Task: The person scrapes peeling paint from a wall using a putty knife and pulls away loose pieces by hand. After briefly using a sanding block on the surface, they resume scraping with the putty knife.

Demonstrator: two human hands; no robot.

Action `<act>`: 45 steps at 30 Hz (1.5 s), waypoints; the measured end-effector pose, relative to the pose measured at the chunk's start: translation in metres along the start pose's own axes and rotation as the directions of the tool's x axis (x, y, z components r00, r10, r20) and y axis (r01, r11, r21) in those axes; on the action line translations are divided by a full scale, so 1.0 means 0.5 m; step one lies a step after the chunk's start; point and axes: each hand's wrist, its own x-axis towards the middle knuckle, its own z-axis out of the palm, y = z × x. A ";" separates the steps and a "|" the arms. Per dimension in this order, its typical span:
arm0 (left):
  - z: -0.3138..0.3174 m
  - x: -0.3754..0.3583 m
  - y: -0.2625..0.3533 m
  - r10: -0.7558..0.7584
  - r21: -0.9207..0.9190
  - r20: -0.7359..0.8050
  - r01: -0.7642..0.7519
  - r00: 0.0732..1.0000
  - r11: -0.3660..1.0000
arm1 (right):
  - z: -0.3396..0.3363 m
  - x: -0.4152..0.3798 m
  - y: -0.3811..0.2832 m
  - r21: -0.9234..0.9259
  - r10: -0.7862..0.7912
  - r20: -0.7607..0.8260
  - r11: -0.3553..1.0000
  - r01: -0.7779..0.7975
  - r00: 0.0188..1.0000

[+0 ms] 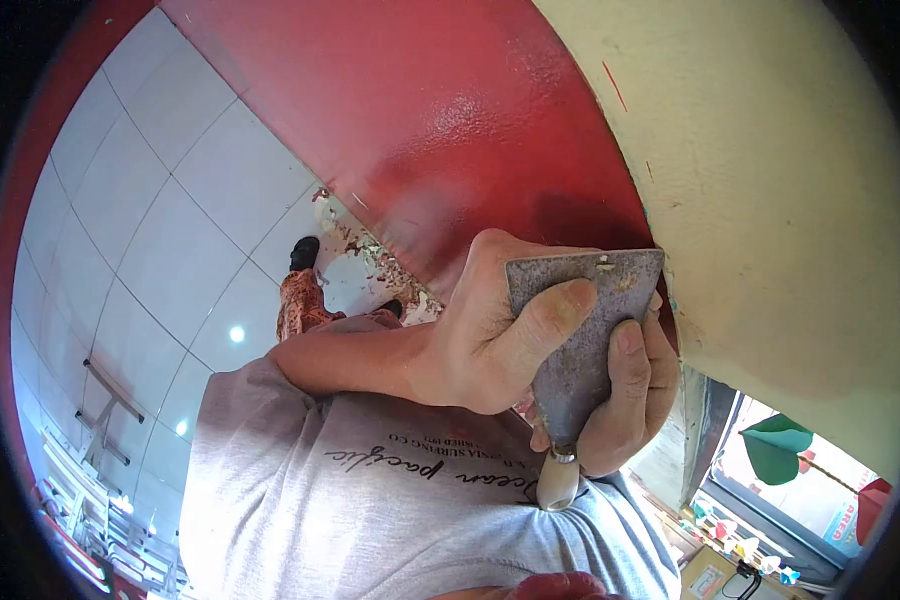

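A wide scraper (575, 365) with a worn, speckled grey metal blade is held close to the wall, its pale handle pointing down toward the grey shirt. My left hand (500, 325) grips the blade's left side, thumb lying flat across its face. On the right, my right hand (635, 395) is closed round the blade's lower edge, thumb against the metal and other fingers partly hidden behind it. The blade's top edge lies near the border between the red wall section (420, 110) and the cream section (760, 190).
Chips and flakes (370, 260) litter the tiled floor (185, 200) along the wall base, near my dark shoes. A metal frame (110, 410) stands at lower left. At lower right are a window, hanging decorations (778, 448) and a cardboard box (707, 577).
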 end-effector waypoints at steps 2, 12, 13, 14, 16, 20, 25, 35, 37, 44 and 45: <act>-0.012 0.001 0.003 -0.038 0.004 0.042 0.038 0.998 0.999 | 0.000 0.000 0.001 0.015 0.002 0.002 1.000 -0.002 1.000; 0.002 -0.008 0.010 -0.096 -0.097 -0.005 0.095 0.995 0.991 | 0.011 -0.007 -0.026 -0.068 0.058 -0.028 0.996 -0.060 0.998; -0.001 -0.009 0.005 -0.096 -0.104 -0.004 0.096 0.995 0.990 | 0.014 -0.005 -0.027 -0.052 0.074 -0.026 0.996 -0.075 0.997; -0.008 -0.012 -0.013 0.071 0.086 -0.070 -0.065 0.995 0.994 | 0.015 -0.002 -0.025 -0.035 0.088 -0.022 0.995 -0.089 0.996; -0.026 -0.020 -0.057 0.417 0.470 -0.097 -0.328 0.904 0.819 | 0.021 0.005 -0.024 0.004 0.114 -0.010 0.994 -0.113 0.993; -0.049 0.011 -0.005 0.400 0.443 -0.106 -0.316 0.910 0.839 | 0.057 0.035 -0.036 -0.096 0.166 -0.040 0.981 -0.169 0.985; -0.037 0.009 0.034 -0.120 -0.087 -0.024 0.118 0.992 0.989 | 0.042 0.026 -0.016 -0.016 0.039 0.025 0.999 -0.039 0.999; 0.013 -0.017 -0.011 -0.203 -0.101 -0.034 0.198 0.979 0.975 | -0.004 -0.024 -0.007 -0.069 0.056 -0.101 0.996 -0.063 0.993; 0.019 -0.018 -0.024 -0.178 -0.086 -0.013 0.176 0.984 0.981 | -0.007 -0.026 -0.002 -0.070 0.011 -0.141 0.997 -0.021 0.990; 0.029 -0.017 -0.036 -0.041 -0.014 -0.068 0.040 0.997 0.999 | -0.012 -0.022 0.000 -0.054 0.000 -0.122 0.999 -0.007 0.993; 0.030 -0.017 -0.037 0.016 -0.005 -0.084 -0.017 0.996 1.000 | -0.018 -0.022 0.000 -0.061 0.017 -0.104 0.998 -0.024 0.994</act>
